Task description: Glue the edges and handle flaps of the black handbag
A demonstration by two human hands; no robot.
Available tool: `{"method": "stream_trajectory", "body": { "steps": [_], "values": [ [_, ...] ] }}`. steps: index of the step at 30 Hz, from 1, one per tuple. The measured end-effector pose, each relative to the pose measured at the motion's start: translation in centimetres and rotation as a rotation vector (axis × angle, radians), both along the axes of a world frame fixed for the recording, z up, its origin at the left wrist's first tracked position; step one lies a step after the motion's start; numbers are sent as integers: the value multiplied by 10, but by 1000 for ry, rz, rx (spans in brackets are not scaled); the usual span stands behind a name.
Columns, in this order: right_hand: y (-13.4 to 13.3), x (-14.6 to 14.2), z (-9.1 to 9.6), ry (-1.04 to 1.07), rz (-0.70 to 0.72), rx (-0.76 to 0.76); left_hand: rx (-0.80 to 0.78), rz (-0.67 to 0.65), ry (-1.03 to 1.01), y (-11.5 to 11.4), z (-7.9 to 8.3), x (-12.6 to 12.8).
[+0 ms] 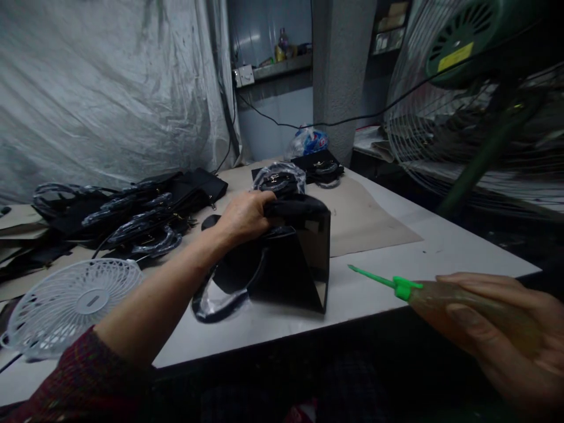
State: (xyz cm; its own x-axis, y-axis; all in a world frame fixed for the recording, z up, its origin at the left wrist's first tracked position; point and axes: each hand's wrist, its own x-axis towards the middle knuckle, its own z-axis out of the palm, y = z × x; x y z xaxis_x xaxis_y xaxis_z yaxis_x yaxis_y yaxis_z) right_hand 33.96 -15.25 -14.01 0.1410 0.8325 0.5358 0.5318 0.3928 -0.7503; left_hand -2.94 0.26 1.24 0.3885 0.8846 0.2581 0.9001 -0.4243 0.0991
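Observation:
A black handbag (277, 270) stands on the white table, its side gusset turned to the right and a plastic-wrapped handle hanging down its front. Over its top edge my left hand (247, 216) is closed, with the fingertips partly hidden behind the black material. My right hand (506, 329) is wrapped round a glue bottle (440, 305) of brownish liquid, off the table's front edge. The bottle's thin green nozzle (374, 277) points left toward the bag, apart from it.
Black bags with wrapped handles (141, 211) are heaped at the left. A white fan (88, 299) lies in front of them. More bags (319, 167) rest on brown paper (370, 217) farther back. A large green fan (467, 88) stands right of the table (462, 241).

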Motion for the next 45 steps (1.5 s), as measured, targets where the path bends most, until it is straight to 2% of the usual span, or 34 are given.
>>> {"method": "stream_trajectory", "body": {
  "steps": [2, 5, 12, 15, 18, 20, 24, 29, 33, 37, 42, 45],
  "values": [
    [3, -17, -2, 2, -39, 15, 1, -17, 19, -12, -11, 5],
    [16, -29, -8, -76, 48, -21, 27, 8, 38, -25, -20, 9],
    [56, -33, -24, -141, 244, -21, -23, 72, 54, -45, -19, 10],
    [62, -39, -22, -166, 255, -21, -51, 98, 93, -55, -20, 12],
    [62, -41, -14, -194, 319, -103, -75, 114, 116, -62, -21, 15],
    [64, -41, -10, -195, 346, -142, -81, 120, 123, -64, -21, 16],
    [70, -38, -10, -208, 281, -123, -96, 145, 136, -66, -21, 17],
    [75, -34, -13, -172, 298, -276, -98, 149, 148, -66, -22, 18],
    [73, -34, -13, -157, 243, -208, -95, 147, 154, -66, -23, 18],
    [72, -33, -14, -162, 315, -265, -87, 140, 152, -66, -23, 18],
    [74, -32, -13, -197, 272, -177, -77, 151, 155, -65, -24, 19],
    [76, -30, -11, -215, 323, -203, -74, 147, 152, -65, -25, 20]
  ]
}}
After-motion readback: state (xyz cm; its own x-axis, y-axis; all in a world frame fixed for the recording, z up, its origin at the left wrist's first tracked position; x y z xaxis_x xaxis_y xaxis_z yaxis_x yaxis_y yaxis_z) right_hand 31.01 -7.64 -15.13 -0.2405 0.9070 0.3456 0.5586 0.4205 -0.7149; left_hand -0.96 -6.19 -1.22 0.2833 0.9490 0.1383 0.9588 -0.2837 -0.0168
